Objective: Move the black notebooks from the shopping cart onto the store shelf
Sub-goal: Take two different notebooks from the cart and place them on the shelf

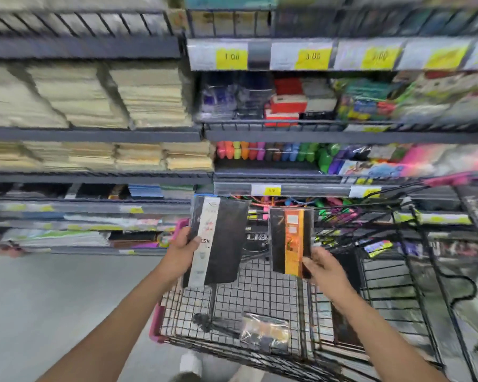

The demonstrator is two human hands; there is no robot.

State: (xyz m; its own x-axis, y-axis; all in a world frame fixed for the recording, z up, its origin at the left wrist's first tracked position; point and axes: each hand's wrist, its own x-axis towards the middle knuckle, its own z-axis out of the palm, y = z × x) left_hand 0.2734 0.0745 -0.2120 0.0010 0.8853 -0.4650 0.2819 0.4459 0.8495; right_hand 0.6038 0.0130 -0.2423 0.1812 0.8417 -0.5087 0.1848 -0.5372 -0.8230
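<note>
Head view, blurred: the left hand (183, 249) has its fingers clamped on a black notebook with a white band (218, 241), held upright above the shopping cart (262, 293). The right hand (321, 267) has its fingers clamped on a black notebook with an orange band (290, 241), also upright over the cart. Inside the wire basket lie a clear packet (265, 332) near the close rim and a dark flat item (345, 321) standing along the right side. Behind, the store shelf (94, 135) carries stacked paper goods.
</note>
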